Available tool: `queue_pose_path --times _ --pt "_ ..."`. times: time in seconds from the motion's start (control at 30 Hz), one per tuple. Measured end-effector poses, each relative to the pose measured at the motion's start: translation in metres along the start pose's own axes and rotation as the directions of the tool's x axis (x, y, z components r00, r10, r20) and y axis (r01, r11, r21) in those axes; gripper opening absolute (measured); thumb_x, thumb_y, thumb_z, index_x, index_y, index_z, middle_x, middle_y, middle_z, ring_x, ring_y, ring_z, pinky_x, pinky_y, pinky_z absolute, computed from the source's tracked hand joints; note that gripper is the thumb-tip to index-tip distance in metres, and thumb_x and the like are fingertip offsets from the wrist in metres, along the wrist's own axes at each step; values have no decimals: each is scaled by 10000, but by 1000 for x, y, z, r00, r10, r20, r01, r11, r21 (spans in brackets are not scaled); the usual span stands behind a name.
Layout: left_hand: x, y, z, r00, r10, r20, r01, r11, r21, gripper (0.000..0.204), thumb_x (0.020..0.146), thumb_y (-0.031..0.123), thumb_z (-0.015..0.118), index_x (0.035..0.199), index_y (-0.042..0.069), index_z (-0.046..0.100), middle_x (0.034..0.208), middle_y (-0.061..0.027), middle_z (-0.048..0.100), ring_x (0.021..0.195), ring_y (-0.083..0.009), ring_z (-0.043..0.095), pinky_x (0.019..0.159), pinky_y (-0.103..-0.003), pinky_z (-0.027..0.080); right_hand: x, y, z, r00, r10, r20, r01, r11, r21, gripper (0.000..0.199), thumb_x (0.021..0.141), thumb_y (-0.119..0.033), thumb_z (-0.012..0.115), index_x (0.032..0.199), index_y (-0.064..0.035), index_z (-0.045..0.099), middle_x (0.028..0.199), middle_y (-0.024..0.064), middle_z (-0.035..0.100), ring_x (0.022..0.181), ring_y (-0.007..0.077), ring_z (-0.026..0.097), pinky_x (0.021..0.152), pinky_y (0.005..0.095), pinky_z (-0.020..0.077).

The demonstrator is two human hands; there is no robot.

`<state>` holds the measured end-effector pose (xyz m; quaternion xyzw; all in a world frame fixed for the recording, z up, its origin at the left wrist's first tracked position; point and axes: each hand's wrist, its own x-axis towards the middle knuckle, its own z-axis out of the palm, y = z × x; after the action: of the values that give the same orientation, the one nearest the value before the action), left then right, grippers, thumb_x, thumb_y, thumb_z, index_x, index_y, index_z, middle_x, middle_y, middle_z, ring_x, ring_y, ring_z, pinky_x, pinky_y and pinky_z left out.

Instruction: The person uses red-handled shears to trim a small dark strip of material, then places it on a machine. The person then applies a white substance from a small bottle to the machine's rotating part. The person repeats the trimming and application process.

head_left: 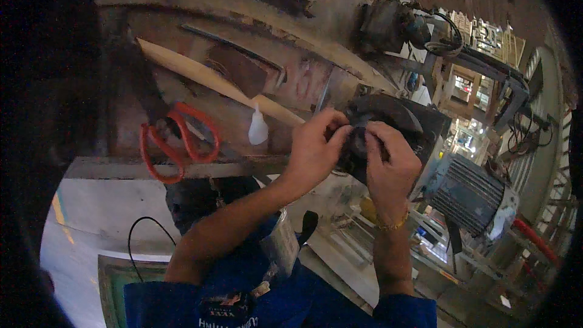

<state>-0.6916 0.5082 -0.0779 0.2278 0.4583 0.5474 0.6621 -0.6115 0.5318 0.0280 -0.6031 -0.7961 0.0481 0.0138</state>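
Observation:
My left hand (316, 150) and my right hand (393, 164) meet at a dark round part (358, 144) on the front of a dark machine head (379, 109). Thumb and fingers of both hands are closed at its edges. Shadow and the fingers hide exactly how each grips it. Left of my hands, a small white squeeze bottle with a narrow nozzle (258, 127) is on the brown worktop (234, 136). Farther left, scissors with red loop handles (182, 140) have their handles over the worktop's near edge.
A long pale wooden strip (194, 73) crosses the worktop, with a dark brown sheet (240, 71) beside it. To the right is a grey ribbed electric motor (467, 194). Cables (446, 42) hang around the machinery at the upper right. A black cord (138, 231) loops at the lower left.

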Motion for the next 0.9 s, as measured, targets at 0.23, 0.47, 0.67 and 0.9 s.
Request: queue_pose_path --times 0.23,0.47,0.67,0.9 --pt "11 -16 8 1000 -11 8 11 1000 -3 89 768 52 593 838 1 574 704 -144 576 611 -220 574 566 -309 440 8 4 -5 979 -53 198 90 979 -185 272 761 7 530 1028 -24 576 1055 164 581 962 285 581 820 342 460" --pt "12 -22 7 995 -87 49 88 996 -15 99 750 45 604 829 -4 571 730 -151 575 655 -302 573 590 -337 446 2 8 -9 972 14 234 15 993 -121 321 747 13 538 1065 -19 562 1095 204 555 1006 337 555 845 365 444" --pt "17 -33 7 975 223 19 -222 957 188 124 716 32 640 833 46 601 696 -104 559 622 -228 565 532 -291 447 -3 5 -10 977 43 210 -17 992 -123 306 716 -35 589 1022 -32 582 1061 201 567 932 332 581 805 361 464" --pt "20 -47 7 913 403 61 -406 880 246 189 669 22 650 843 91 626 683 -50 446 537 -163 509 437 -278 419 -45 -6 -34 938 -21 346 -14 995 97 253 692 -58 609 944 -34 599 936 160 602 770 297 596 703 342 484"
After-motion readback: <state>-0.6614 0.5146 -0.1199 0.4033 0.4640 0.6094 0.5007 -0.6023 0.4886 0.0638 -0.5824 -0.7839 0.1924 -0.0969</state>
